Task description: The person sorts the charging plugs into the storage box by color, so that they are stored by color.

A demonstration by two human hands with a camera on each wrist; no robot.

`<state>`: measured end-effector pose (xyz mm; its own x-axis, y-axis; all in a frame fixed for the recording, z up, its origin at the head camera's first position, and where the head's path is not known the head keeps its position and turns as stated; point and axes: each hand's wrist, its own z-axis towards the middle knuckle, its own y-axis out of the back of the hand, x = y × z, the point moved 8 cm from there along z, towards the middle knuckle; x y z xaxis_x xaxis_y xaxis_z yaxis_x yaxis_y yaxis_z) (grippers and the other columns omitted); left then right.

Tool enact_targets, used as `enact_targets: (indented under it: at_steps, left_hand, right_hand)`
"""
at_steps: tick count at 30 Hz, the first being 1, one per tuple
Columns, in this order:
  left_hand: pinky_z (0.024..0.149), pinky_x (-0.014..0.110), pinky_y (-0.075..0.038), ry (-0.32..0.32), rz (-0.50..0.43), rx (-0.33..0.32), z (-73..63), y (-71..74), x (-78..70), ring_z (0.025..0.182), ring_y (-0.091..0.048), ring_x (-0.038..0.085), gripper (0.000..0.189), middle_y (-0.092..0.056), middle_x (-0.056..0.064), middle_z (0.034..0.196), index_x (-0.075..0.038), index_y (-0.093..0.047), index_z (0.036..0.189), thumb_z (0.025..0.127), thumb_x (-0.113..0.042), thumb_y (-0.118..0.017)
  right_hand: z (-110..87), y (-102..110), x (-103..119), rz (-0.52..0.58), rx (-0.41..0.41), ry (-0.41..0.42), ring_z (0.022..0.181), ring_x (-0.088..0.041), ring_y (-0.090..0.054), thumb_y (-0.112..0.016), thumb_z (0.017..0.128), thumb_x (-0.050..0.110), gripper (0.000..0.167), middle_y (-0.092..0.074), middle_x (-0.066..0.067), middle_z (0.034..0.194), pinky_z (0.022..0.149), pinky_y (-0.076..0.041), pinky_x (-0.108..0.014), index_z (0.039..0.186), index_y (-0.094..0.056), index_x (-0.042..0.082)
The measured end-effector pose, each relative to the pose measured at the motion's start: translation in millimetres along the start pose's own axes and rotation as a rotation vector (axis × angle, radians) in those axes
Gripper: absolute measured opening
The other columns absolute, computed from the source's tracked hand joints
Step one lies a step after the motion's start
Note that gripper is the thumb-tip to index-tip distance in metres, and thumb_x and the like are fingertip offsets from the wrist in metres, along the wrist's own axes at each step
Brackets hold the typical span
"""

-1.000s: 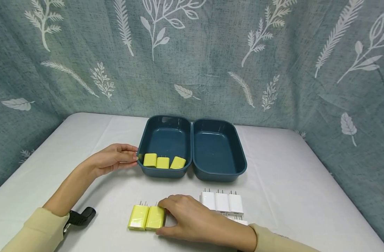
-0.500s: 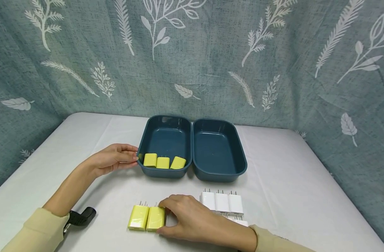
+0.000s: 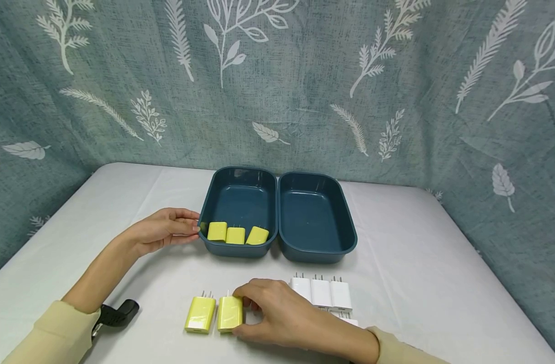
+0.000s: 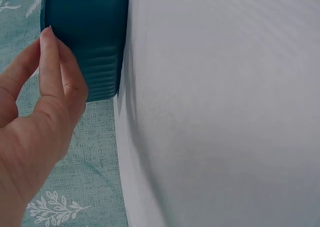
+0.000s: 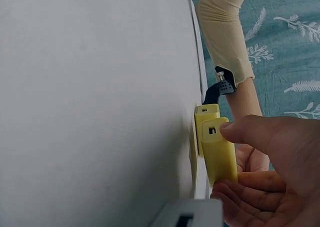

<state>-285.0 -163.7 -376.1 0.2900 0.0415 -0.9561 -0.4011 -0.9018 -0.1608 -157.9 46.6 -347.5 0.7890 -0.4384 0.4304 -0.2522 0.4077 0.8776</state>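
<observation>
My right hand pinches a yellow USB wall charger, thumb at the port end and fingers at the prong end. In the right wrist view, this yellow charger overlaps another one behind it. That second yellow charger lies just left, prongs pointing away. With fairly straight fingers, my left hand touches the left side of a dark blue bin. Its fingertips meet the rim in the left wrist view. Inside this bin, several yellow chargers sit along the near wall.
A second dark blue bin stands directly right of the first, with nothing in it. Several white chargers lie in rows beyond the right hand, partly hidden by it. A black wrist mount sits at the left sleeve. Patterned cloth hangs behind the table.
My right hand has shifted slightly right with the pinched charger, opening a gap between it and the other yellow charger. The left hand and bins have stayed put.
</observation>
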Motion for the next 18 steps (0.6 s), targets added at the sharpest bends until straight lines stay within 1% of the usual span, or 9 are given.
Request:
enact_targets:
  at_steps: [7, 12, 18]
  left_hand:
    - [0.097, 0.035, -0.053, 0.004, 0.009, -0.002, 1.5, 1.0, -0.5, 0.094, -0.066, 0.014, 0.05, -0.062, 0.009, 0.105, 0.018, -0.029, 0.139, 0.096, 0.009, -0.053]
    - [0.097, 0.035, -0.053, 0.008, 0.014, -0.006, 2.8, 1.9, -0.6, 0.094, -0.066, 0.014, 0.05, -0.062, 0.01, 0.105, 0.017, -0.029, 0.139, 0.096, 0.009, -0.054]
    - [0.096, 0.034, -0.054, 0.008, 0.022, -0.003, 3.4, 2.3, -1.4, 0.094, -0.066, 0.014, 0.051, -0.062, 0.01, 0.106, 0.018, -0.029, 0.139, 0.095, 0.008, -0.055]
  right_hand:
    - [-0.6, 10.2, -4.5, 0.051, -0.005, -0.028, 0.079, 0.0, -0.053, -0.083, 0.081, 0.03, 0.039, -0.059, 0.01, 0.088, 0.07, -0.045, -0.006, 0.112, -0.066, 0.014]
    - [1.1, 19.0, -7.4, 0.097, -0.014, -0.043, 0.08, -0.001, -0.053, -0.084, 0.081, 0.028, 0.04, -0.062, 0.008, 0.09, 0.07, -0.048, -0.01, 0.114, -0.066, 0.014]
    - [4.4, 31.9, -7.1, 0.11, -0.067, -0.01, 0.081, -0.003, -0.055, -0.085, 0.08, 0.025, 0.04, -0.064, 0.005, 0.092, 0.07, -0.053, -0.016, 0.113, -0.066, 0.012]
